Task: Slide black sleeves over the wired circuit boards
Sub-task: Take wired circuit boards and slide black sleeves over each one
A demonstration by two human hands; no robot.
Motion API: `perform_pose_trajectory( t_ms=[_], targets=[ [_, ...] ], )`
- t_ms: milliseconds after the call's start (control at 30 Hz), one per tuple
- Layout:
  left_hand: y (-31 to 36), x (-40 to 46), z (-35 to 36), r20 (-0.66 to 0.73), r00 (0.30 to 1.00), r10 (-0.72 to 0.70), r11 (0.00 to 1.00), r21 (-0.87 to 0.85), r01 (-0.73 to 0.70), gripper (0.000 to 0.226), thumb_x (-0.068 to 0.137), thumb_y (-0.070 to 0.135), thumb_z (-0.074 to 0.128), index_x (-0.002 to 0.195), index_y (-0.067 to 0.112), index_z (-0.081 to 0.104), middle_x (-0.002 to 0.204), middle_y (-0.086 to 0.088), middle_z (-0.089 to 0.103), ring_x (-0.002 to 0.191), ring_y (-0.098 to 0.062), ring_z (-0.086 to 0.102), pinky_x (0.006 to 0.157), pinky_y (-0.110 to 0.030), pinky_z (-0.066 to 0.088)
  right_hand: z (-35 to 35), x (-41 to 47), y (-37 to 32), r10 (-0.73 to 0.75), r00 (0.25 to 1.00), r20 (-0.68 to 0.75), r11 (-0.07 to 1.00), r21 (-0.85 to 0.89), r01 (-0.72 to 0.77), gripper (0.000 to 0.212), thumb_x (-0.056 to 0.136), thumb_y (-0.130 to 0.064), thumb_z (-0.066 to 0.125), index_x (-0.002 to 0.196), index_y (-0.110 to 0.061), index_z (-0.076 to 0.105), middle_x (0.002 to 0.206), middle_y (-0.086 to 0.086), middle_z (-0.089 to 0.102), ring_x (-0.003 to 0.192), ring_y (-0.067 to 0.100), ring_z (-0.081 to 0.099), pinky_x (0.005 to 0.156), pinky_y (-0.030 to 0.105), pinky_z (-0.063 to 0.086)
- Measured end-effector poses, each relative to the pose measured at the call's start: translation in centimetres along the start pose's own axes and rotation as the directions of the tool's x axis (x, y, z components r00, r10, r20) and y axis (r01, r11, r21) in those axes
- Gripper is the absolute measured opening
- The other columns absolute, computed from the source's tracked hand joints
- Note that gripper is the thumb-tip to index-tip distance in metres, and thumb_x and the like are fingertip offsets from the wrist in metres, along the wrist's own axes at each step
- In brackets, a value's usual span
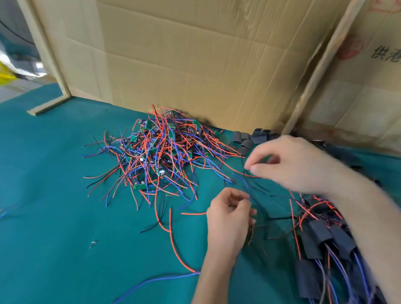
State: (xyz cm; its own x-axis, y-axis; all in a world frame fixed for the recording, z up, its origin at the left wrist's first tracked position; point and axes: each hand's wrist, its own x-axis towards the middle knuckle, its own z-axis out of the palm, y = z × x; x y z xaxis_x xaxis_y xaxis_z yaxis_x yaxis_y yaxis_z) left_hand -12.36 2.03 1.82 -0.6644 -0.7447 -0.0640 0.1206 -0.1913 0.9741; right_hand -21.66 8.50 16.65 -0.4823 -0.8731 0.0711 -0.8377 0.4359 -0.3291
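1. Centrally, a tangled pile of wired circuit boards (156, 150) lies on the green table cover (56, 203), against the cardboard wall (198, 60)
2. Left hand (229, 218) is curled, pinching thin wires (250, 192)
3. Right hand (292, 164) is blurred; its grasp cannot be told
4. Empty black sleeves (247, 140) sit beside the pile; sleeved boards (319, 235) lie under the right forearm

Right hand (294, 164) blurred — perhaps pinching wires (250, 183)

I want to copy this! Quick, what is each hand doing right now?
Left hand: fingers curled, pinching thin wires.
Right hand: thumb and fingers pinching at the wires; blurred, so the grip cannot be told for sure.
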Motion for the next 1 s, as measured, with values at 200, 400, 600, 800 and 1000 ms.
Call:
perform_pose_trajectory(
  t_ms=[200, 400, 600, 800, 1000],
  targets=[
    [0.1, -0.1, -0.3, 0.033, 0.999, 0.019, 0.999, 0.038, -0.020, 0.013, 0.083, -0.003, 0.052, 0.084, 0.004, 0.063, 0.070, -0.002, 0.067, 0.057, -0.009, 0.057, 0.056, -0.026, 0.046, 9.7, 10.0, -5.1, -0.098, 0.947, 0.305, 0.991, -0.061, 0.123, 0.042, 0.097, -0.014, 0.058, 0.139, -0.013, 0.060, 0.143, 0.012, 0.054, 0.128, 0.031, 0.053, 0.106, 0.038, 0.044],
    [0.4, 0.1, -0.4, 0.041, 0.999, 0.004, 0.999, -0.034, -0.003, 0.013, 0.086, -0.008, 0.050, 0.088, -0.002, 0.063, 0.077, -0.018, 0.064, 0.063, -0.015, 0.058, 0.060, -0.030, 0.047, 10.1, 10.4, -3.7, -0.016, 0.998, 0.068, 1.000, -0.021, 0.017, 0.029, 0.086, -0.015, 0.061, 0.109, -0.002, 0.071, 0.110, 0.024, 0.071, 0.112, 0.041, 0.063, 0.095, 0.048, 0.055],
    [0.5, 0.4, -0.5, 0.002, 0.998, -0.065, 0.982, -0.177, 0.064, 0.021, 0.095, -0.010, 0.047, 0.091, 0.003, 0.063, 0.077, -0.012, 0.062, 0.063, -0.016, 0.065, 0.054, -0.021, 0.049, 5.2, 6.8, -1.8, -0.003, 0.993, -0.115, 0.990, 0.143, 0.020, 0.010, 0.078, -0.022, 0.071, 0.079, -0.017, 0.079, 0.068, 0.008, 0.068, 0.058, 0.011, 0.054, 0.055, 0.031, 0.046],
    [1.5, 0.5, -1.0, 0.015, 0.986, -0.167, 0.801, -0.581, 0.144, 0.031, 0.108, 0.023, 0.041, 0.119, 0.002, 0.060, 0.106, -0.016, 0.075, 0.084, -0.023, 0.073, 0.067, -0.030, 0.059, 2.5, -1.7, 0.2, 0.067, 0.998, 0.017, 0.813, 0.579, -0.064, 0.028, 0.064, -0.041, 0.067, 0.075, -0.020, 0.081, 0.060, 0.013, 0.065, 0.056, 0.012, 0.052, 0.051, 0.024, 0.036],
    [1.8, 0.1, -0.9, 0.083, 0.977, -0.198, 0.795, -0.569, 0.209, 0.017, 0.104, 0.004, 0.046, 0.115, -0.002, 0.058, 0.098, -0.016, 0.075, 0.082, -0.022, 0.075, 0.067, -0.023, 0.059, 6.3, -9.1, 1.6, 0.115, 0.961, 0.251, 0.668, 0.697, -0.261, 0.026, 0.072, -0.033, 0.066, 0.082, -0.014, 0.083, 0.055, 0.008, 0.059, 0.054, 0.019, 0.048, 0.048, 0.021, 0.036]
  ],
)
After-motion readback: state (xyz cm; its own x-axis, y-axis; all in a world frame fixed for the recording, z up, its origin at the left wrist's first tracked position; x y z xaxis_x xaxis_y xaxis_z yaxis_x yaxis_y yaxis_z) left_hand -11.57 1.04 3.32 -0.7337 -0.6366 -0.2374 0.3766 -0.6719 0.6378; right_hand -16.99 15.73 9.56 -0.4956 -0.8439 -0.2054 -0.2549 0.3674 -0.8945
